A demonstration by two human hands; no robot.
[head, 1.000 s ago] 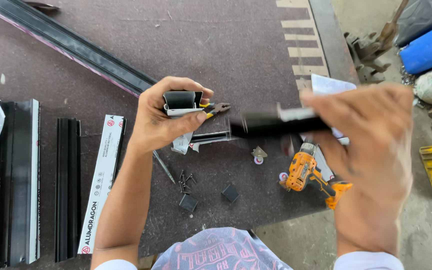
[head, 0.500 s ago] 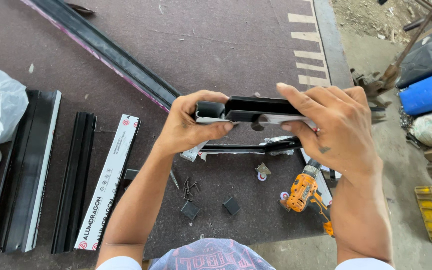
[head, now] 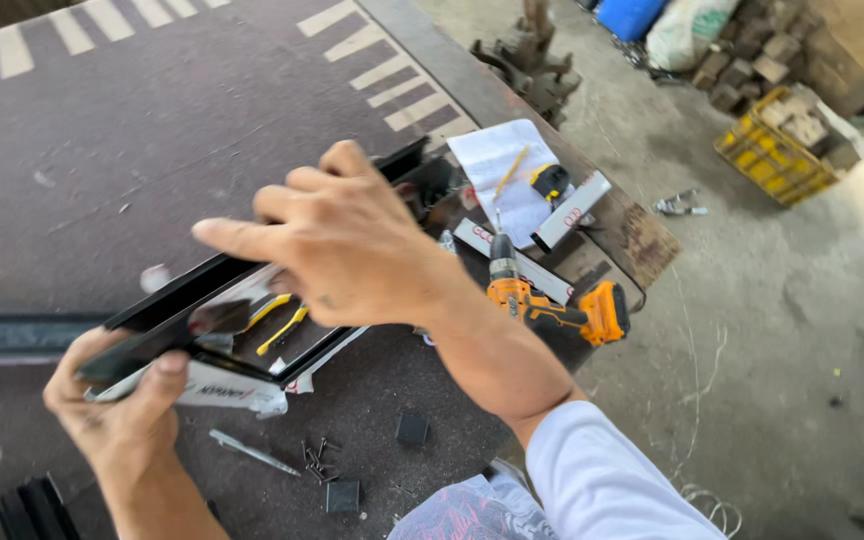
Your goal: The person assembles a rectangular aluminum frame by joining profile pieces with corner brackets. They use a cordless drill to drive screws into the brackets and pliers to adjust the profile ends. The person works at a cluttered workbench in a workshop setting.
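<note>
Your left hand [head: 117, 415] grips the near end of a long black metal profile [head: 252, 290], thumb on top and fingers curled beneath, so it is closed firmly around that end. The profile runs up and away to the right, held just above the dark surface [head: 152, 130]. Your right hand [head: 342, 245] lies over the middle of the profile with the fingers stretched out, index pointing left; it rests on the piece, but you cannot tell from here whether it truly clasps it. Under the profile lie yellow-handled pliers [head: 277, 318] and a white wrapped strip [head: 222, 390]. Near your left wrist sit a few loose screws [head: 314, 460], a grey metal pin [head: 252, 452] and two small black blocks [head: 412, 430]. To the right an orange cordless drill [head: 552, 300] lies beside a sheet of paper [head: 502, 170] and a tape measure [head: 552, 182].
</note>
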